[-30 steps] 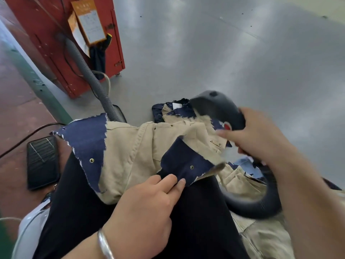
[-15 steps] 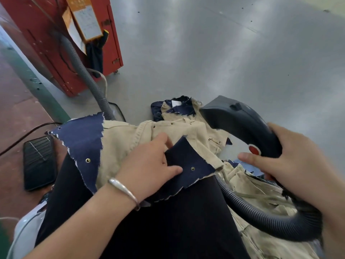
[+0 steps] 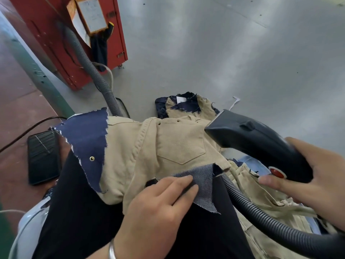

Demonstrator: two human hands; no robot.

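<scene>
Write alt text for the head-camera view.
The right hand grips a dark hose-fed nozzle aimed at a khaki garment, while the left hand presses flat a frayed navy flap at its lower edge. A grey surface lies beyond.

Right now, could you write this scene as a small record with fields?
Left hand: fingers rest flat on the small navy flap at the beige garment lower edge
Right hand: grips the dark nozzle, next to its red button
Nozzle tip: aimed at the garment beside the pocket; contact unclear
Hose: ribbed grey, curves to the lower right
Garment: draped over a dark form; larger navy flap on its left
Surroundings: grey table, second garment, black pedal, red cabinet
</scene>
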